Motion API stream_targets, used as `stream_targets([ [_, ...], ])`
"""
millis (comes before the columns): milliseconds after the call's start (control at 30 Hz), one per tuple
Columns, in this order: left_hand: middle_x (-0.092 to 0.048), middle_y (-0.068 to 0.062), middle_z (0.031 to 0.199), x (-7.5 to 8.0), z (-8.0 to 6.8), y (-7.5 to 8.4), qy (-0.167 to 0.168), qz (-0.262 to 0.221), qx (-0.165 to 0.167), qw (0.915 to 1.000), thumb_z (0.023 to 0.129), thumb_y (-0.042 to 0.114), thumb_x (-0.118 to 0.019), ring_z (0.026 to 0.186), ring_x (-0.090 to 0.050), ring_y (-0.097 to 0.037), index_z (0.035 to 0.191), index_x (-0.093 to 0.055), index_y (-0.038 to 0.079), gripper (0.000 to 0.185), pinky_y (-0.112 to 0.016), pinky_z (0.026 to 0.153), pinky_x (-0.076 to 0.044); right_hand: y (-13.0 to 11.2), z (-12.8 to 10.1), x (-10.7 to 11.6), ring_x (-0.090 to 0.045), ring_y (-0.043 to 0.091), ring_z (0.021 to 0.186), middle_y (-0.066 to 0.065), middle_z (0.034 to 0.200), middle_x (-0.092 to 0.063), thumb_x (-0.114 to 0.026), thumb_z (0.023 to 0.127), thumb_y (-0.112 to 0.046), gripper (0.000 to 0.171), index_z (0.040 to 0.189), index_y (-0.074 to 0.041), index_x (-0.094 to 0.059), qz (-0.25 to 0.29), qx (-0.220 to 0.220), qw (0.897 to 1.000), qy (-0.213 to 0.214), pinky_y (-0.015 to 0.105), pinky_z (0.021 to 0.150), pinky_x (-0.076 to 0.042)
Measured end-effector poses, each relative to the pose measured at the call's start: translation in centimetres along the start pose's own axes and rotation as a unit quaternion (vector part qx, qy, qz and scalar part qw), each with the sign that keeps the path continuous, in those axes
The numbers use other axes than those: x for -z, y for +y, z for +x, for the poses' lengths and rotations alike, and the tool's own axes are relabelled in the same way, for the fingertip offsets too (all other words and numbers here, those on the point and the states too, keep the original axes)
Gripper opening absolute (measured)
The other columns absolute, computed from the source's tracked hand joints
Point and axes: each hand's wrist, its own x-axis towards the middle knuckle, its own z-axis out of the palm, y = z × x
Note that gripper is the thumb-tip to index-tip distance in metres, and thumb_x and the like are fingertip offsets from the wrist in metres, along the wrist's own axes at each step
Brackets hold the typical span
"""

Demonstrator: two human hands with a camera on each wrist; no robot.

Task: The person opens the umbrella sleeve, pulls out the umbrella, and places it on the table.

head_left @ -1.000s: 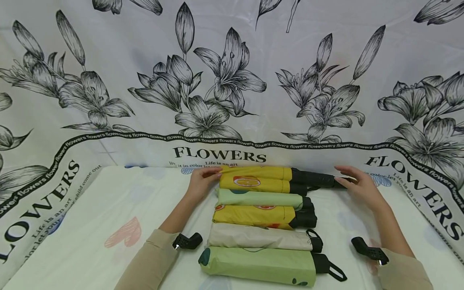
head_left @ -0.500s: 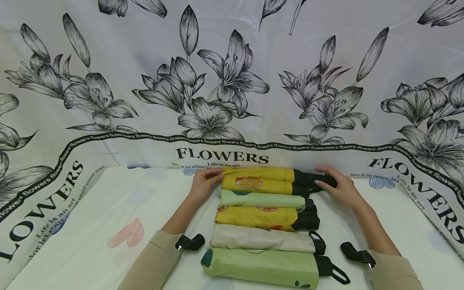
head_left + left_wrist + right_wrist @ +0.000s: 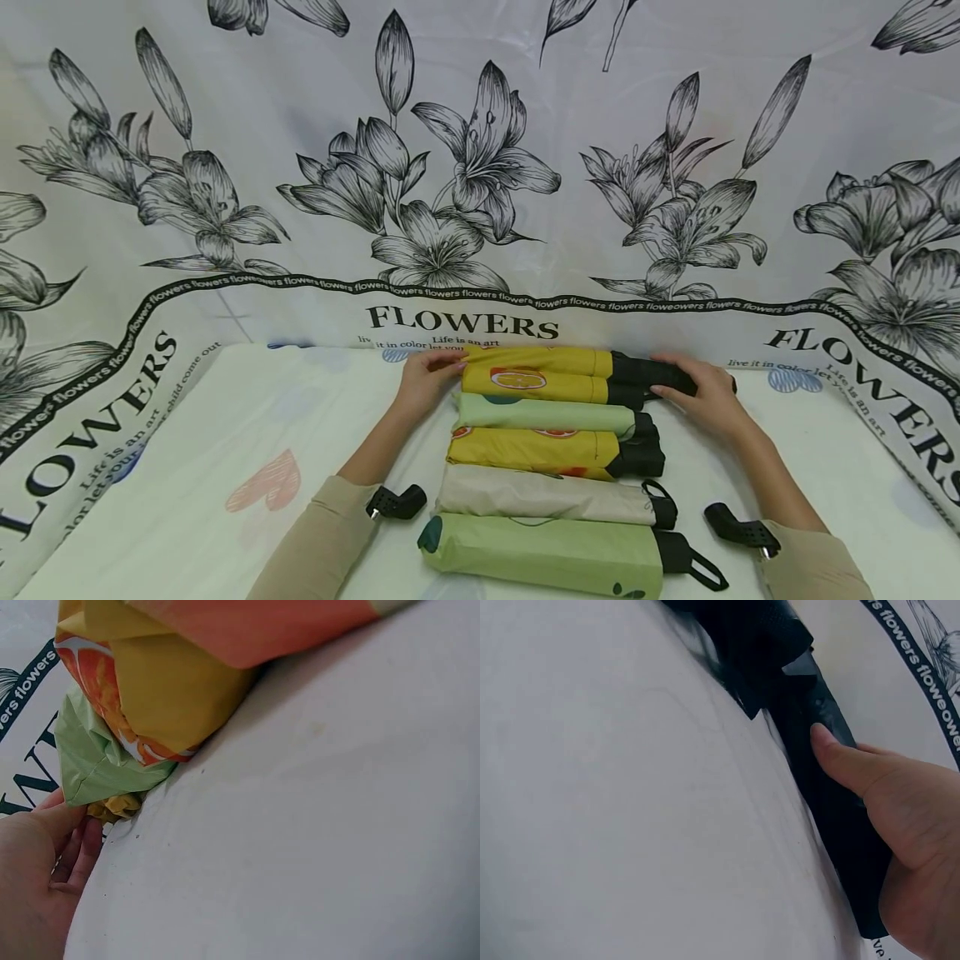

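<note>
Both hands frame the farthest yellow umbrella [image 3: 536,361] in a row of six folded ones on the surface [image 3: 187,467]. The right hand [image 3: 705,398] has slid inward along the black handle [image 3: 656,372] over the past second and now wraps it, thumb pressed on its side, fingers [image 3: 840,761] curled round. The left hand [image 3: 423,383] has stayed put, its straight fingers [image 3: 71,847] touching the canopy tip. Judging by this closing grip, the umbrella, at the fingers of both hands, looks set for squaring up or lifting from the row.
</note>
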Motion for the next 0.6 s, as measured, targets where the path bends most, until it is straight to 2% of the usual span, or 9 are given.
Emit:
stream_targets([
  [233,-0.078,-0.018,0.105,0.01,-0.03,-0.14,0.003,0.005,-0.003,1.0000,0.093,-0.006,-0.075,0.087,-0.067,-0.005,0.114,-0.077,-0.007,0.021,-0.015,0.082,-0.055,-0.04,-0.14,-0.08,-0.055,0.055,0.127,0.029,0.135,-0.066,-0.080,0.093,-0.010,0.046,0.137,-0.003,-0.067,0.016,-0.021,1.000,0.012,0.069,0.104,-0.028],
  [400,-0.078,-0.018,0.105,0.06,-0.02,-0.14,0.004,0.008,-0.003,1.0000,0.093,-0.005,-0.075,0.087,-0.066,-0.005,0.115,-0.077,-0.006,0.021,-0.015,0.082,-0.054,-0.26,-0.22,-0.13,-0.057,0.047,0.124,0.026,0.132,-0.069,-0.081,0.092,-0.007,0.043,0.133,-0.003,-0.069,0.020,-0.020,0.999,0.023,0.065,0.105,-0.032],
  [533,-0.077,-0.018,0.105,0.13,0.00,-0.08,0.003,0.011,-0.004,0.9999,0.093,-0.004,-0.075,0.088,-0.066,-0.006,0.115,-0.077,-0.006,0.022,-0.015,0.082,-0.054,-0.42,-0.15,-0.16,-0.058,0.039,0.122,0.023,0.130,-0.071,-0.081,0.091,-0.007,0.041,0.132,-0.005,-0.072,0.013,-0.013,0.999,0.034,0.057,0.104,-0.038],
  [600,-0.077,-0.018,0.105,0.17,0.04,-0.06,0.002,0.013,-0.007,0.9999,0.093,-0.005,-0.076,0.088,-0.066,-0.006,0.115,-0.077,-0.006,0.022,-0.015,0.082,-0.054,-0.45,-0.19,-0.09,-0.060,0.038,0.122,0.021,0.129,-0.072,-0.082,0.091,-0.007,0.041,0.131,-0.006,-0.073,0.008,-0.014,0.999,0.040,0.048,0.105,-0.041],
])
